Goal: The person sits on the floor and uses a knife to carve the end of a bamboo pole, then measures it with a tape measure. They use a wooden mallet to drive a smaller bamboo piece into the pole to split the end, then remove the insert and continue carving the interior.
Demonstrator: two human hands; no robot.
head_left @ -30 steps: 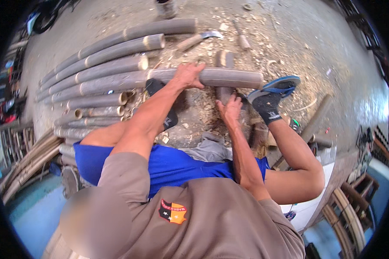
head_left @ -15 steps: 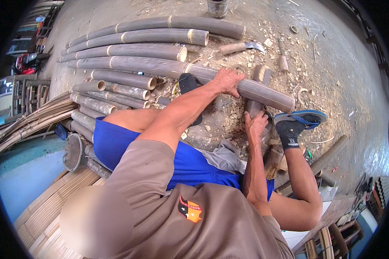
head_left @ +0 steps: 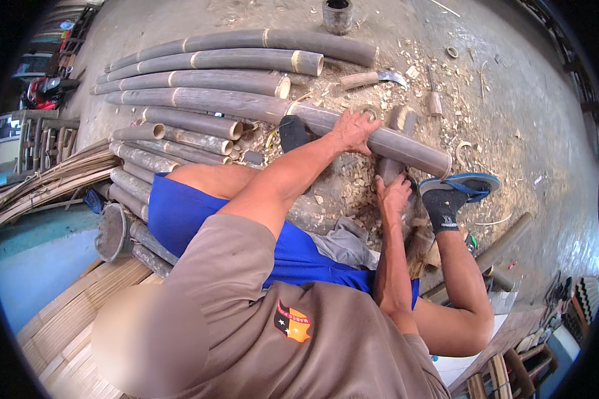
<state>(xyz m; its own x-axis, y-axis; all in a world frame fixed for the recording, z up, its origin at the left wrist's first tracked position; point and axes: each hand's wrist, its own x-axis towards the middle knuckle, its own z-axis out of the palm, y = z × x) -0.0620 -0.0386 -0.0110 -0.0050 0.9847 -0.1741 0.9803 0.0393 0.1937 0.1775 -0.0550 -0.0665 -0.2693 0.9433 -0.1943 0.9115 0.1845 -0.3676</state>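
Note:
A long grey-brown bamboo pole [head_left: 326, 121] lies across in front of me, its cut end near my sandalled right foot. Over its top, my left hand [head_left: 355, 132] is closed, thumb on the near side. Beneath the pole, crossing it, is a shorter dark piece of bamboo [head_left: 390, 169] with a pale cut patch at its far end. My right hand [head_left: 394, 193] grips the near end of this piece, with the fingers partly hidden.
A curved-blade knife with a wooden handle [head_left: 361, 80] lies beyond the pole, left of a thin wooden-handled tool [head_left: 434, 103]. More bamboo poles [head_left: 246, 60] and shorter lengths [head_left: 199, 138] lie at left. Shavings surround the work. A dark bucket [head_left: 337, 18] stands far off.
The view has shifted slightly. Both hands keep their holds, with no clear movement of the pole.

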